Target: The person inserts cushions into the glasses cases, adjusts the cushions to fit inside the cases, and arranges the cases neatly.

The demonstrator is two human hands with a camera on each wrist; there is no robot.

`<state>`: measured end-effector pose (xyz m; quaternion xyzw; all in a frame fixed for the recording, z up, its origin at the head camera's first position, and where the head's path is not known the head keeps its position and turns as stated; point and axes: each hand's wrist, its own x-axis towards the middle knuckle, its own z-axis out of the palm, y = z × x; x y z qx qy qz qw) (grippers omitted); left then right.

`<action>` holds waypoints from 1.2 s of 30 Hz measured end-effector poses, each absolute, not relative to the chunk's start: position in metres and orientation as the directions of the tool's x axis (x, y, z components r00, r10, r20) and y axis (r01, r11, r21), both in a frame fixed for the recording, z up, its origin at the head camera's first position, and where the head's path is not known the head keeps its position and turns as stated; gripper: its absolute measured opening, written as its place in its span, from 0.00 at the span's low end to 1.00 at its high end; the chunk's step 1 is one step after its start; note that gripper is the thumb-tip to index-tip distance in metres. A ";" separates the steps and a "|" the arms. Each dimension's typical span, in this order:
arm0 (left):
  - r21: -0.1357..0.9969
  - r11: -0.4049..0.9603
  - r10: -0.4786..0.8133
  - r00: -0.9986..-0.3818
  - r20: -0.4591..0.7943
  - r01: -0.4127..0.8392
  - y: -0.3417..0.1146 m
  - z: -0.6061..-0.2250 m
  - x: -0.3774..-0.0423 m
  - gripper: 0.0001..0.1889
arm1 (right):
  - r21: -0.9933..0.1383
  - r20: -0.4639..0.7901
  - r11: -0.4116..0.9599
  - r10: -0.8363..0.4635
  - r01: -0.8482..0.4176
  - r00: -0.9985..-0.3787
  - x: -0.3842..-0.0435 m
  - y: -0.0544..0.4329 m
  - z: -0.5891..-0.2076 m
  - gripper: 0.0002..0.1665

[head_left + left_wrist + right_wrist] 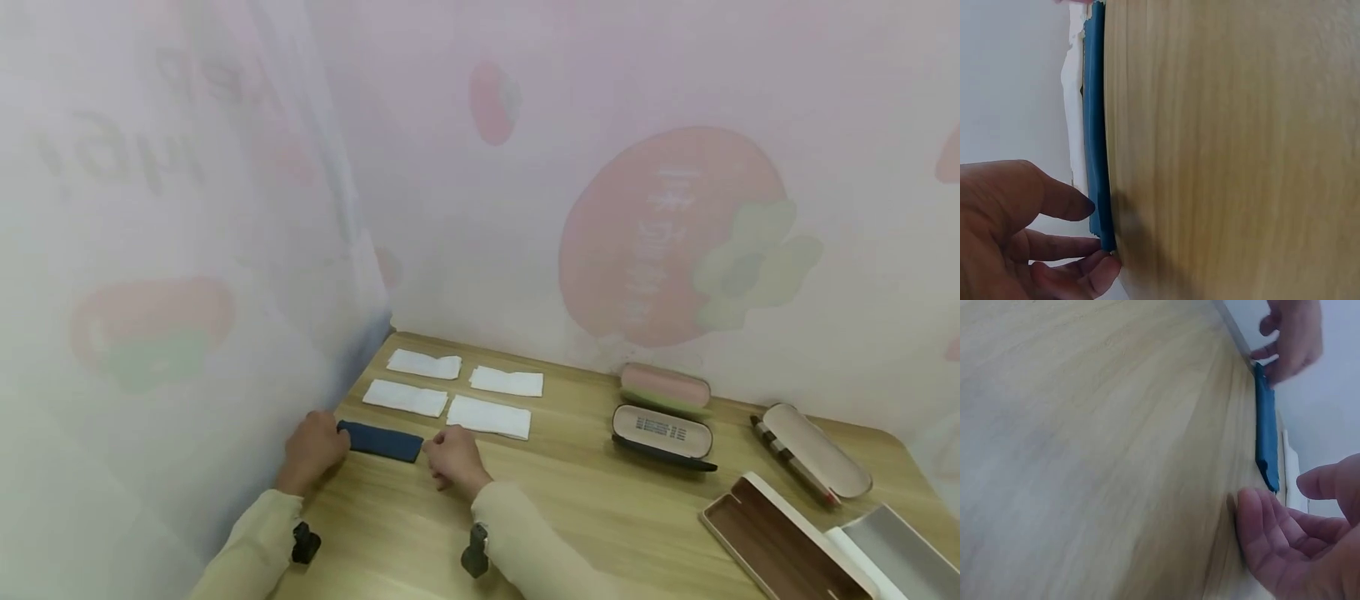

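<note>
A folded dark blue cloth (382, 440) lies as a narrow strip flat on the wooden table (390, 517). My left hand (315, 448) is at its left end; in the left wrist view the thumb (1072, 201) lies on the cloth and the curled fingers reach around its end corner. Just off the other end is my right hand (456, 460), its fingers loosely bent and holding nothing. In the right wrist view its fingertips (1252, 503) rest on the tabletop beside the cloth's corner, thumb apart.
Several folded white cloths (405, 398) lie in two rows behind the blue one. Open glasses cases stand to the right: a pink one (663, 387), a dark one (660, 432), a plaid one (813, 450) and a brown-lined one (780, 542). Curtain walls (480, 275) border the table's left and back.
</note>
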<state>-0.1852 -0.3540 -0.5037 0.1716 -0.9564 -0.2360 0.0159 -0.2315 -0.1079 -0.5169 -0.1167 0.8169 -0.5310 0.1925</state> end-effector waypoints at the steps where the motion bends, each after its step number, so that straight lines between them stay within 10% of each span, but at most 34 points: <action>1: 0.452 0.831 -0.340 -0.939 -0.046 -0.323 -0.352 -0.504 -0.185 0.19 | -0.895 -0.174 0.445 -0.388 -0.018 -0.905 -0.231 -0.111 -0.518 0.12; 12: 0.389 0.840 -0.402 -0.915 -0.021 -0.378 -0.340 -0.510 -0.190 0.18 | -0.801 -0.059 0.582 -0.310 -0.141 -0.949 -0.229 -0.132 -0.520 0.31; 20: 0.377 0.822 -0.448 -0.893 -0.032 -0.426 -0.340 -0.516 -0.196 0.17 | -0.691 0.010 0.690 -0.288 -0.215 -0.958 -0.225 -0.141 -0.526 0.16; 36: 0.450 0.824 -0.415 -0.907 0.065 -0.345 -0.334 -0.521 -0.190 0.18 | -0.494 0.105 0.835 -0.220 -0.243 -0.970 -0.224 -0.157 -0.534 0.18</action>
